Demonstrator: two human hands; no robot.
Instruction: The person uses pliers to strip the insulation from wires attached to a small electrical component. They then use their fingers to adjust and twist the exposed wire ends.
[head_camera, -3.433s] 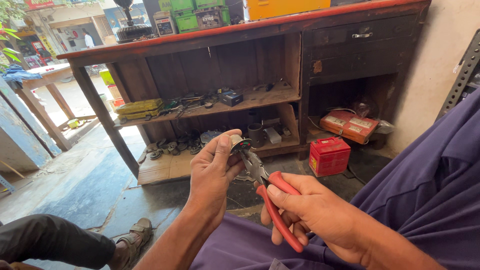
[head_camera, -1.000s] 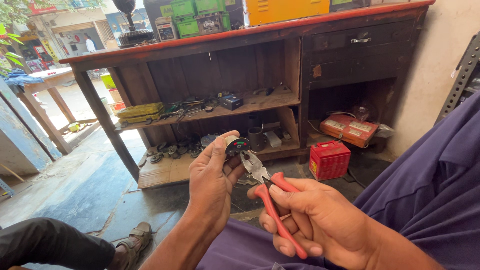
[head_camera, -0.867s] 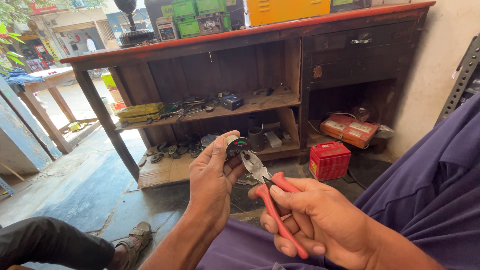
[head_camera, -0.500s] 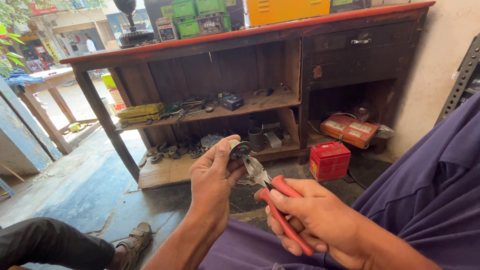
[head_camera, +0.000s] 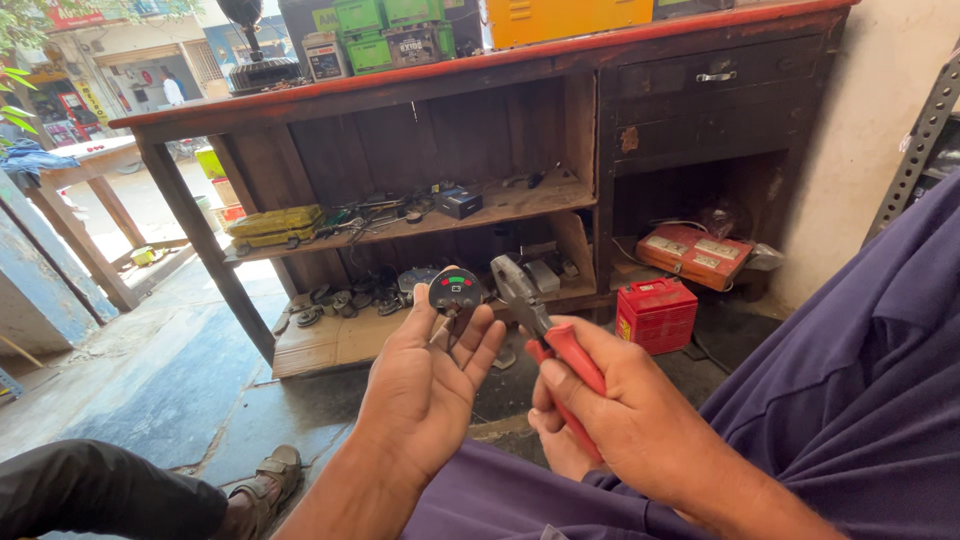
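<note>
While a sandalled foot is resting on the floor at far left, the left hand is holding a small black switch at its fingertips, palm open. Just beside it, the right hand is gripping red-handled pliers, jaws up.

I'm in a street-side repair workshop: a worn wooden workbench fills the upper frame, its shelves strewn with tools and parts, batteries at centre right.
</note>
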